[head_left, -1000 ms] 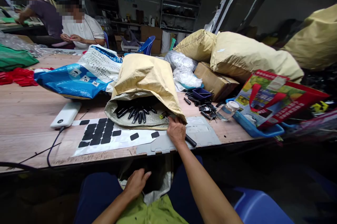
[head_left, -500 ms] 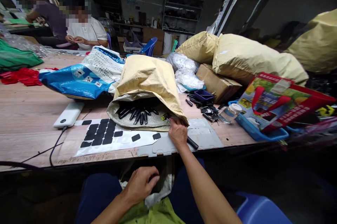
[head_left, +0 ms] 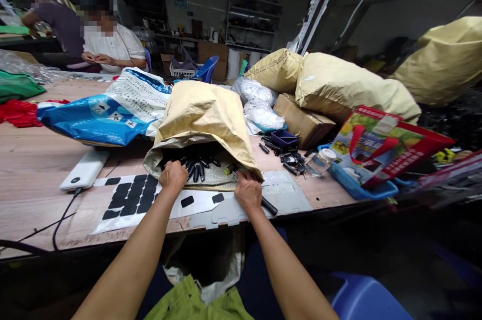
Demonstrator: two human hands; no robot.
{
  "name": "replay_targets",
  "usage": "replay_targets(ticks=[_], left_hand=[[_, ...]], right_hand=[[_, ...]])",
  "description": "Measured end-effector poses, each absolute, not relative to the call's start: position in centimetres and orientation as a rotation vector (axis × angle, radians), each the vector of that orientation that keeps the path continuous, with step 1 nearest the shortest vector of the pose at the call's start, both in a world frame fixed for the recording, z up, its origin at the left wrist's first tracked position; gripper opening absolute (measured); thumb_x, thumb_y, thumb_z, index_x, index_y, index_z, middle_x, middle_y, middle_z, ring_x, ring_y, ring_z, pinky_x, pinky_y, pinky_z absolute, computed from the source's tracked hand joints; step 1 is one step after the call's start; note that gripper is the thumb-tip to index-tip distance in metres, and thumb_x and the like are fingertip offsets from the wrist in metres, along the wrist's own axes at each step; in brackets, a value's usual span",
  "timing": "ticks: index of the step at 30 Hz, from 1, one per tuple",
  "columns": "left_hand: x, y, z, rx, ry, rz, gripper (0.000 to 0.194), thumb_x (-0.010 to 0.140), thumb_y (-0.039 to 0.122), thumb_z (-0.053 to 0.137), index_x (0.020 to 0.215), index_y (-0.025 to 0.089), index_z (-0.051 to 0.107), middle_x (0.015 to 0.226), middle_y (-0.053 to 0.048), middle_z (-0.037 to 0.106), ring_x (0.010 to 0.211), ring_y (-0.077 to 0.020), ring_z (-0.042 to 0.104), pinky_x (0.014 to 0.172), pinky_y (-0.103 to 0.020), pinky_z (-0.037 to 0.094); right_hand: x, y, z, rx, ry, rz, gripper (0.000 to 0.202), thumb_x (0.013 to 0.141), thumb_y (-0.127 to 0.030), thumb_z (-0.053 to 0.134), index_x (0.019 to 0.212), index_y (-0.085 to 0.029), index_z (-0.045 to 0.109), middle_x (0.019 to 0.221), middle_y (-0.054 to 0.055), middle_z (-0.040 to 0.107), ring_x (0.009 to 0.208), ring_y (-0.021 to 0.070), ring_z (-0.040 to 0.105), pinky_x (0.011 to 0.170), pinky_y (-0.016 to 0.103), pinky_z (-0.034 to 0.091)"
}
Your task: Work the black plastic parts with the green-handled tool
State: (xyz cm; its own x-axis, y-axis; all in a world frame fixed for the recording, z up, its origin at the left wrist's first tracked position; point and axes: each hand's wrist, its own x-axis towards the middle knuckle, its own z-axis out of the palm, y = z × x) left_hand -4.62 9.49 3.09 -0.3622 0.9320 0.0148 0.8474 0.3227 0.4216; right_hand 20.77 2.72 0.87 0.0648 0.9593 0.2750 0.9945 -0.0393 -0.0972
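A tan sack (head_left: 207,109) lies on the table with its mouth toward me. Several glossy black pen-shaped pieces (head_left: 196,172) show inside. My left hand (head_left: 173,175) is closed at the left of the mouth, over the lower lip; what its fingers hold is hidden. At the right corner of the mouth, my right hand (head_left: 248,190) is wrapped round a tool, whose black handle (head_left: 269,205) sticks out behind the palm. A yellow-green piece (head_left: 229,170) sits just ahead of the right fingers. Below the sack lies a white sheet with black rounded-square stickers (head_left: 130,197).
To the left are a white power bank (head_left: 85,170) with a cable and a blue-and-white bag (head_left: 109,114). Loose black parts (head_left: 291,159), a clear jar (head_left: 320,162) and a blue basket (head_left: 350,184) stand right. Two people sit across the table.
My left hand has risen from above my lap to the sack's mouth. My right hand keeps its place at the right corner with the tool. The view has shifted slightly.
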Motion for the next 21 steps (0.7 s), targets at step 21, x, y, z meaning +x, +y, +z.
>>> replay_targets(ticks=[21], left_hand=[[-1.1, -1.1, -0.4, 2.095, 1.556, 0.863, 0.016, 0.087, 0.031, 0.066, 0.102, 0.025, 0.068, 0.100, -0.003, 0.068, 0.093, -0.0203, 0.063, 0.079, -0.030, 0.048]], right_hand=[[20.6, 2.6, 1.0, -2.085, -1.952, -0.130, 0.039, 0.096, -0.030, 0.052, 0.134, -0.031, 0.061, 0.119, 0.008, 0.067, 0.095, 0.0210, 0.064, 0.080, 0.028, 0.043]])
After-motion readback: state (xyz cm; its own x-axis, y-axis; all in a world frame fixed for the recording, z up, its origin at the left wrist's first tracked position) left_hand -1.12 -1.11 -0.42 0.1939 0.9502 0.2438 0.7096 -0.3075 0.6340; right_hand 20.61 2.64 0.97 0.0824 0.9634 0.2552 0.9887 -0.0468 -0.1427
